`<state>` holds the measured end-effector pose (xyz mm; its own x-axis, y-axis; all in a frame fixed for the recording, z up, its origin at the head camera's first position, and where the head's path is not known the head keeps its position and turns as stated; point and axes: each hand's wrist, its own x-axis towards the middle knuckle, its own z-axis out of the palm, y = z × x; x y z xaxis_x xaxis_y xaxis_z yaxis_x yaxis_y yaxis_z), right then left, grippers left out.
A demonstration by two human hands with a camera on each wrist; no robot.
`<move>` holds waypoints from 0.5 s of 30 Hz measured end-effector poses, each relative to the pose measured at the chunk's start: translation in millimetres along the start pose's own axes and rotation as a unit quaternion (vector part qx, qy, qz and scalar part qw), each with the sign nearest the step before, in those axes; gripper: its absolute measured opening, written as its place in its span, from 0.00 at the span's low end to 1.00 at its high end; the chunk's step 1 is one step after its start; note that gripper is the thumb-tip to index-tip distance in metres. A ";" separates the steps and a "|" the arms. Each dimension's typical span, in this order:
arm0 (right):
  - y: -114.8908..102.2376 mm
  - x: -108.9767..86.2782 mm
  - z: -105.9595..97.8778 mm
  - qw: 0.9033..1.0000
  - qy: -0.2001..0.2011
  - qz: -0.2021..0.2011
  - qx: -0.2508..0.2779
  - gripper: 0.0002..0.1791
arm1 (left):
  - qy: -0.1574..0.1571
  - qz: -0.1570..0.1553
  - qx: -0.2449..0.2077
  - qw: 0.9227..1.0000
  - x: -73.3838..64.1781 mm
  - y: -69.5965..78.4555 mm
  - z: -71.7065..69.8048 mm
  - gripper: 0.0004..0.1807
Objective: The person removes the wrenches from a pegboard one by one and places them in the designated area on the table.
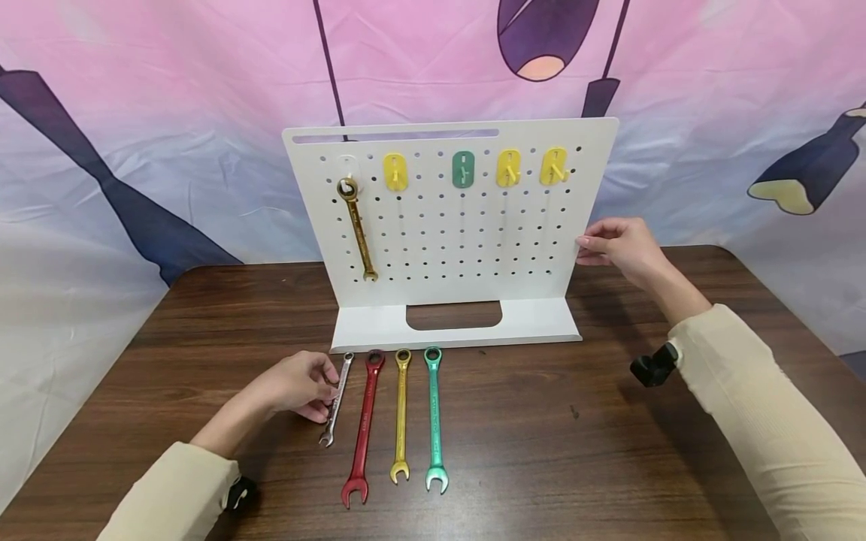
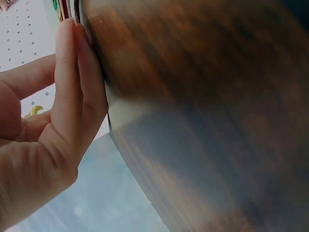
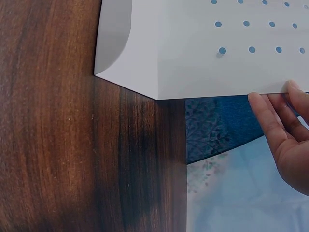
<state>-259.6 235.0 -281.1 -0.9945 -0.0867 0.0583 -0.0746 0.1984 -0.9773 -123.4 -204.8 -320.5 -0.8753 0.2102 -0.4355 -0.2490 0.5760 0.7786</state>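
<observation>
My left hand (image 1: 298,387) pinches a small silver combination wrench (image 1: 344,374) at mid-length, low over the dark wooden table. In the left wrist view the fingers (image 2: 67,82) hide most of that wrench. To its right lie a red wrench (image 1: 365,424), a yellow wrench (image 1: 401,413) and a green wrench (image 1: 435,421), open ends toward me. A gold wrench (image 1: 360,233) hangs by its ring end at the left of the white pegboard (image 1: 440,225). My right hand (image 1: 625,248) grips the board's right edge between thumb and fingers.
Along the board's top sit a clear hook (image 1: 348,167), a yellow hook (image 1: 390,165), a green hook (image 1: 463,159) and two more yellow hooks (image 1: 504,159). The board's base has a cut-out. A patterned cloth (image 1: 203,150) hangs behind the table (image 1: 528,428).
</observation>
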 end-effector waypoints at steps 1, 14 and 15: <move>0.0 0.3 0.0 1.000 0.000 0.000 0.000 0.06 | 0.000 0.000 0.002 1.000 -0.1 -0.2 -0.7 0.06; 0.4 1.0 0.4 1.000 0.002 0.000 -0.002 0.04 | -0.005 0.012 0.012 1.000 0.1 6.3 -7.2 0.05; 0.5 1.0 0.3 1.000 0.002 0.000 -0.002 0.04 | -0.006 0.013 0.012 1.000 0.5 7.2 -8.0 0.05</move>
<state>-260.6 234.7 -281.6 -0.9948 -0.0826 0.0597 -0.0753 0.2017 -0.9765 -128.9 -206.9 -311.5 -0.8762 0.2351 -0.4207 -0.2157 0.5894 0.7785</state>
